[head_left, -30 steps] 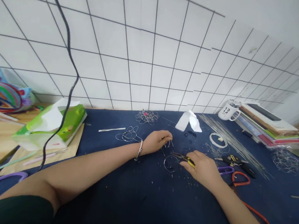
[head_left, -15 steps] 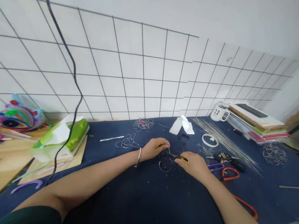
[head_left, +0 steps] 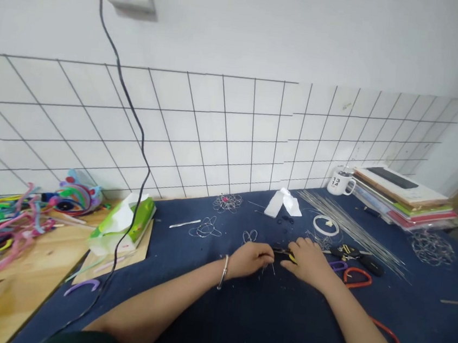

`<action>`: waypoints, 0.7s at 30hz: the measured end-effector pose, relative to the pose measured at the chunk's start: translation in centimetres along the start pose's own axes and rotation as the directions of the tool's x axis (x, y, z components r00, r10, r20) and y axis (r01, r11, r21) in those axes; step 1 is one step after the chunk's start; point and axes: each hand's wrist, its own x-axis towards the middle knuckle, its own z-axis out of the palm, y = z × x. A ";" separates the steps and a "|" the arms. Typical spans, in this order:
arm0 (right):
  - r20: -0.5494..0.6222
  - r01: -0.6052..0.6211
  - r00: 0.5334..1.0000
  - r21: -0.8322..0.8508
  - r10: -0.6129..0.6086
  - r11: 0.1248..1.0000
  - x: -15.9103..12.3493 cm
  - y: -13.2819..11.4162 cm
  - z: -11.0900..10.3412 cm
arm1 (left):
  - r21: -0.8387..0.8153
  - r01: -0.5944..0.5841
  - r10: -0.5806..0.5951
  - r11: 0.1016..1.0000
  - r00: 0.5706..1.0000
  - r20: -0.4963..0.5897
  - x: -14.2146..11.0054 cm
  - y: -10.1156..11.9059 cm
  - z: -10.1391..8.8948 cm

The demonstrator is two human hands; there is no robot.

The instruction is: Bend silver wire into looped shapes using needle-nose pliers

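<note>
My left hand (head_left: 251,261), with a silver bangle (head_left: 223,272) at its wrist, is closed in a pinch on a thin metal wire (head_left: 273,269), whose end hangs below the fingertips. Small wire loops (head_left: 250,236) show just beyond that hand; whether they join the held wire I cannot tell. My right hand (head_left: 308,260) is wrapped round yellow-handled pliers (head_left: 292,258). Their jaws point left and meet the left fingertips. Further back lie a looped wire shape (head_left: 206,228) and a wire flower form with a pink centre (head_left: 226,202).
Long straight wires (head_left: 349,228), a white coil (head_left: 325,225), black-handled tools (head_left: 357,257) and orange handles (head_left: 357,278) lie right. A mug (head_left: 340,182) stands by stacked books (head_left: 406,195). Left are a green tissue pack (head_left: 125,225), a hanging black cable (head_left: 143,154) and pipe cleaners (head_left: 6,224).
The view has tilted up and turned left. The wire loop that lay below my hands is no longer there; loops now show beyond my left hand. The pliers have come up against the left fingertips.
</note>
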 end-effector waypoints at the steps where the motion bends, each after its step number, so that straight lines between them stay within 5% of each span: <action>1: 0.010 0.015 1.000 0.006 -0.015 1.000 -0.2 0.0 -0.1 | 0.019 -0.027 0.027 0.999 0.999 0.017 -0.2 0.3 0.3; 4: 0.020 0.088 0.996 0.038 -0.089 0.995 -0.6 -0.1 -0.8 | 0.055 -0.063 0.061 0.997 0.997 0.048 -0.7 0.6 1.1; 9: -0.017 0.182 0.983 0.184 -0.182 0.966 -0.8 -1.0 -2.8 | -0.025 -0.007 0.005 1.000 0.997 -0.080 -0.8 0.1 1.2; 21: 0.063 0.031 0.993 0.665 -0.098 0.747 0.3 -4.1 -0.7 | -0.240 -0.019 -0.035 0.971 0.975 -0.219 -0.9 -0.2 0.4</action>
